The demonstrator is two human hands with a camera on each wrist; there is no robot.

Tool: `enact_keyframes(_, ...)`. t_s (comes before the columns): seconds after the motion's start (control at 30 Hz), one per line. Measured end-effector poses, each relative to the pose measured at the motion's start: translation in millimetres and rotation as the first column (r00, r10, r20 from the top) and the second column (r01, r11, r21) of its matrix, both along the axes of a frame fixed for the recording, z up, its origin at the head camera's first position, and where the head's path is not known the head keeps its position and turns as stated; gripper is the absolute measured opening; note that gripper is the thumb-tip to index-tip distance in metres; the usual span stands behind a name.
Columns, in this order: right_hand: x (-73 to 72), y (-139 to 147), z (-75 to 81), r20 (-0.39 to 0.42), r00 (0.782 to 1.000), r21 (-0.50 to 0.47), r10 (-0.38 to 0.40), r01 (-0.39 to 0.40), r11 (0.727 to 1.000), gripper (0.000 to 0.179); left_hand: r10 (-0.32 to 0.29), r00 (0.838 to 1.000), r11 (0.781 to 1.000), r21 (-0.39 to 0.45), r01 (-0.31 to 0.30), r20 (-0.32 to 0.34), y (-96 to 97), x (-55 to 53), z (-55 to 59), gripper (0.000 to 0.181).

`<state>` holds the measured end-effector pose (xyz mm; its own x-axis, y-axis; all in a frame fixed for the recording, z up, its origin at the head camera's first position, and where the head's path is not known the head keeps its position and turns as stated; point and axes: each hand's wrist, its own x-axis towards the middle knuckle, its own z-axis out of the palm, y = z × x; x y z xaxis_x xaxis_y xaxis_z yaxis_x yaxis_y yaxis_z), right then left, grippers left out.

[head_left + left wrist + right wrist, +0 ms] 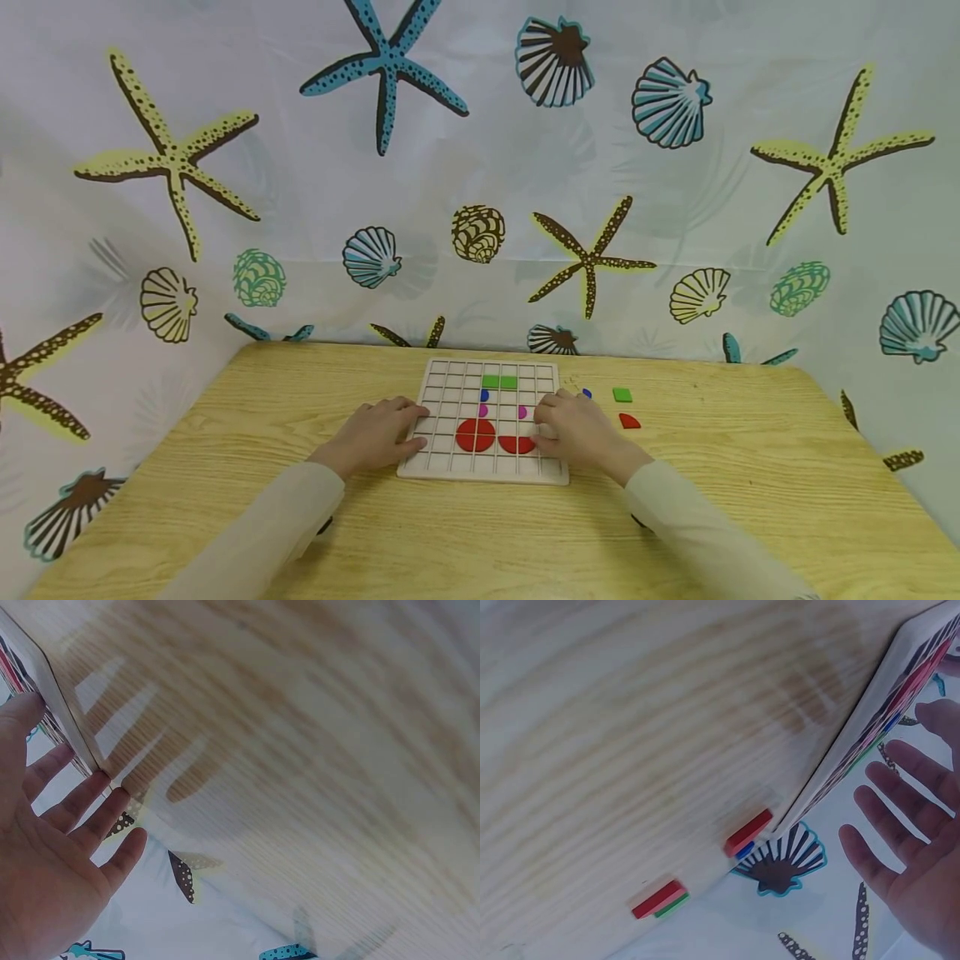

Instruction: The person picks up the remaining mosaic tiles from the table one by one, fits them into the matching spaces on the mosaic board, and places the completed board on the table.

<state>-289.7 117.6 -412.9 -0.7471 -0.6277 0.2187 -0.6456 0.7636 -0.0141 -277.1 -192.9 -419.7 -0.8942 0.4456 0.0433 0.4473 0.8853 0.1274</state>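
A white gridded board point(442, 458) lies on the table with coloured pieces in its cells. Red quarter pieces form a full disc point(476, 435), and beside it sits a red half disc point(516, 445). Above them are magenta pieces point(522, 412), a blue piece point(484, 395) and two green squares point(499, 382). At the board's left edge, my left hand point(378, 433) touches the border with spread, relaxed fingers and grips nothing. My right hand point(581, 429) reaches over the right edge, thumb by the red half disc. Its loosely bent fingers point(881, 847) hold nothing visible.
Right of the board lie a loose green square point(622, 395), a red quarter piece point(629, 422) and a blue piece point(587, 393). Another red piece point(748, 832) beside the board is hidden in the head view. A shell-and-starfish cloth point(480, 300) hangs behind the wooden table point(465, 533).
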Motion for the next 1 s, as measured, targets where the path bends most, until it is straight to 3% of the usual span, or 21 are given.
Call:
enact_keyframes(0.6, -7.8, 53, -4.8, -0.03, 0.997, -0.077, -0.076, 0.073, 0.994, 0.02, 0.0, 1.0, 1.0, -0.001, 0.0, -0.005, 0.9, 1.5, 3.2, 0.047)
enact_keyframes(0.8, -9.9, 64, -5.2, -0.01, 0.991, -0.061, -0.136, 0.135, 0.989, 0.021, 0.001, 1.0, 1.0, -0.008, -0.001, -0.003, 0.6, 0.7, 1.9, 0.047)
enact_keyframes(1.0, -11.2, 73, -5.9, -0.013, 0.99, -0.061, -0.14, 0.139, 0.988, 0.023, 0.003, 1.0, 1.0, -0.008, -0.003, -0.003, 0.1, -1.0, -0.7, 0.047)
